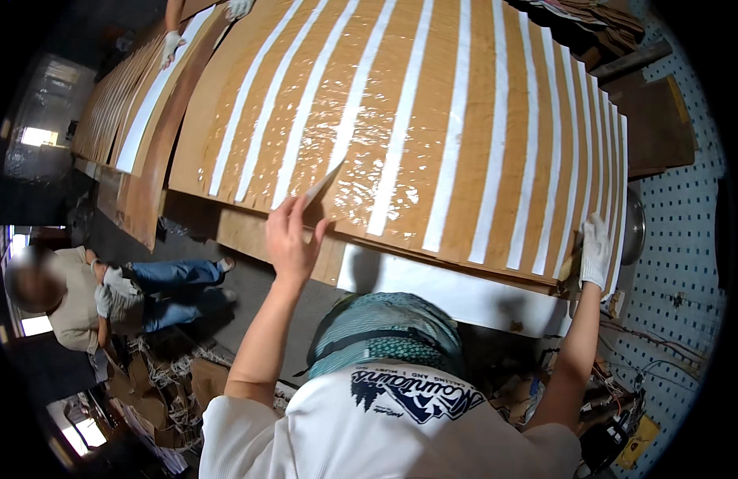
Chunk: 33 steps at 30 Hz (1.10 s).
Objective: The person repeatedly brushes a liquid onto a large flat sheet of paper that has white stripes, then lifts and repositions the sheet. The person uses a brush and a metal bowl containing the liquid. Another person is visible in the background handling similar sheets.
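My bare left hand (pixel 293 243) is at the near edge of a large brown sheet (pixel 421 172) marked with white stripes under a glossy, wet-looking surface. Between its thumb and fingers is a thin, pointed, flap-like piece (pixel 324 184), tilted up over the sheet; whether it belongs to the sheet I cannot tell. My right hand (pixel 595 251), in a white glove, rests at the sheet's right end with its fingers stretched over the stripes. A brownish edge (pixel 572 267) shows beside that hand, partly hidden.
Another person's gloved hands (pixel 172 49) work on a second striped stack (pixel 134 96) at the far left. A person in jeans (pixel 173 291) is on the left. White board (pixel 457 291) lies under the near edge; a perforated wall (pixel 680 263) stands at right, and scraps (pixel 157 391) lie lower left.
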Each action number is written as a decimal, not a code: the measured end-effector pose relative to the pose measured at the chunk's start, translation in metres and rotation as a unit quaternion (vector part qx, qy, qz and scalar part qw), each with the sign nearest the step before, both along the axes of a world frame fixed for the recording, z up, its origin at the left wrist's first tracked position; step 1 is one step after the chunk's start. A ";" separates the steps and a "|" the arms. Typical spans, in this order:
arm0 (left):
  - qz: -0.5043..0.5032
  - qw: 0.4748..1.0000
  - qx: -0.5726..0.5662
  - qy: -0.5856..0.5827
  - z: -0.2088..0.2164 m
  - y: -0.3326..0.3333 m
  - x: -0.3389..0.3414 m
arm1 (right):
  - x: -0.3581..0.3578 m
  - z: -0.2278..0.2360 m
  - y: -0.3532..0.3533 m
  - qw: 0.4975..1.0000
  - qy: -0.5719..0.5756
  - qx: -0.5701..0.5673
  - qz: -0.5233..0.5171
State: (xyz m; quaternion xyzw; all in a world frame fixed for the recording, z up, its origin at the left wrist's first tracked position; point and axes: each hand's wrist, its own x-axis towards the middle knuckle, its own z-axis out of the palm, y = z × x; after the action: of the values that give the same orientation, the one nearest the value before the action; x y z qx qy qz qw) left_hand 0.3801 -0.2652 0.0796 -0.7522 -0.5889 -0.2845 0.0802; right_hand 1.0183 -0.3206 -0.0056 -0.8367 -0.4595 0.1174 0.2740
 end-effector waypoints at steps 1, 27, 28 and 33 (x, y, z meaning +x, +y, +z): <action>0.005 1.000 -0.002 -0.016 0.000 -0.003 -0.006 | -0.058 0.041 0.013 0.999 0.001 0.052 -0.003; -0.114 0.953 0.045 -0.278 0.026 0.027 -0.056 | -0.545 0.109 0.031 0.853 -0.125 -0.210 0.461; -0.118 0.950 0.056 -0.282 0.028 0.029 -0.055 | -0.546 0.107 0.029 0.857 -0.124 -0.210 0.453; -0.129 0.962 0.040 -0.236 0.041 0.031 -0.052 | -0.549 0.099 0.029 0.865 -0.129 -0.185 0.449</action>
State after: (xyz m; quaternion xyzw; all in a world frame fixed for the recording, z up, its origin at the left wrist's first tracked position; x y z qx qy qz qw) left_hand 0.3285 -0.2343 0.1201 -0.7293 -0.4774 -0.4854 -0.0684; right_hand 0.4691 -0.2921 0.0930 -0.5830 -0.7866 0.2012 -0.0301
